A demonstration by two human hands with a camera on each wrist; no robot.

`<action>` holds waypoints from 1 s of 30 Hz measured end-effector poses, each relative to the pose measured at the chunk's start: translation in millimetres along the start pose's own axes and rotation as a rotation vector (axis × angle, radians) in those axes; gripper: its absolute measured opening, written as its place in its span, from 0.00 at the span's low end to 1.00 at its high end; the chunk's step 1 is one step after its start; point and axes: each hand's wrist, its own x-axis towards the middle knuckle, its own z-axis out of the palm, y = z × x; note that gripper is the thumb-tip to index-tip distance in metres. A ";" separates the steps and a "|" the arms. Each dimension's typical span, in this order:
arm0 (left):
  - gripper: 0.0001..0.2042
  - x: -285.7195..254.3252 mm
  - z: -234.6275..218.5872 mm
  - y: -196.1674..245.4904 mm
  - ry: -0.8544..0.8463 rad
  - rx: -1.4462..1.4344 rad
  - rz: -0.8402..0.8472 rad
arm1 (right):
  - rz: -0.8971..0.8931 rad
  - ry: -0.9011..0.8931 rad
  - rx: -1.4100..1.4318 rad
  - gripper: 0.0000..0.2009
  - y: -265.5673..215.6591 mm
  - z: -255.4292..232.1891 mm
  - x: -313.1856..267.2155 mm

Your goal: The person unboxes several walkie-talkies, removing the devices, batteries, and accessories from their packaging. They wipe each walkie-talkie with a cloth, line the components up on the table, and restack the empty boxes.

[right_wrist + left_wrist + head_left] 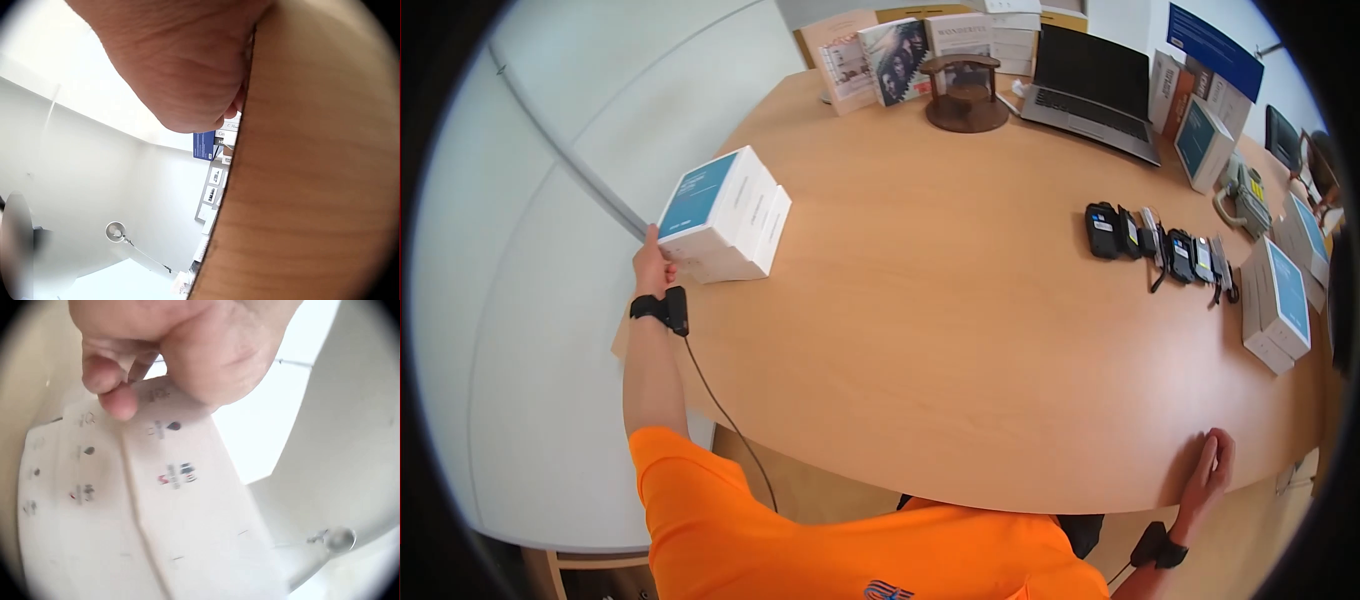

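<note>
At the desk's left side, several white boxes [735, 225] with a teal label stand pressed together. My left hand [654, 262] is at their near left corner, its fingers curled against the near ends. In the left wrist view, the fingertips [119, 403] lie on the printed box ends [169, 462], and the thumb's far part is hidden. My right hand [1215, 465] rests at the desk's front right edge with loosely curled fingers and nothing held. Seen from the right wrist, that hand [181, 75] lies close along the desk edge [240, 137].
Books [895, 62], a dark wooden stand [967, 95] and an open laptop [1090, 90] line the back of the desk [940, 330]. On the right are small black devices [1103, 232], a telephone [1250, 200] and more teal-labelled boxes [1275, 305]. A pale wall panel [550, 250] borders the left side.
</note>
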 end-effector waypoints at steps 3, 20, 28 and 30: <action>0.25 8.9 -4.6 -7.8 -0.051 0.062 -0.010 | 0.026 0.004 0.011 0.09 5.2 1.9 -0.5; 0.22 -41.6 -0.1 2.1 0.315 -0.190 0.511 | 0.195 -0.057 0.212 0.15 -27.7 -6.8 7.7; 0.15 -261.8 101.5 53.2 -0.036 0.015 0.640 | -0.458 0.201 -0.688 0.44 43.6 -86.1 192.5; 0.15 -308.8 132.8 55.3 -0.182 -0.001 0.682 | -0.425 0.168 -0.870 0.44 64.2 -90.6 225.2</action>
